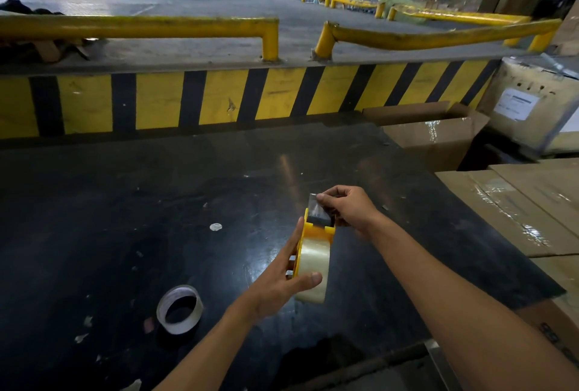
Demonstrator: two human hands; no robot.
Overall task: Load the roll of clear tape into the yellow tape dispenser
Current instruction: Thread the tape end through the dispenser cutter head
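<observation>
The yellow tape dispenser [316, 229] is held above the black table [125, 202], right of centre. A roll of clear tape [315, 263] sits inside its frame. My left hand [282, 281] grips the dispenser and roll from the left, thumb across the roll's face. My right hand [347, 205] is at the dispenser's far end, its fingertips pinching the loose clear tape end [315, 202] over the dark blade part.
A second, nearly spent tape roll [180, 309] lies on the table at the lower left. Cardboard boxes [517, 202] are stacked along the right. A yellow-and-black striped dock wall [219, 99] with yellow rails stands behind the table.
</observation>
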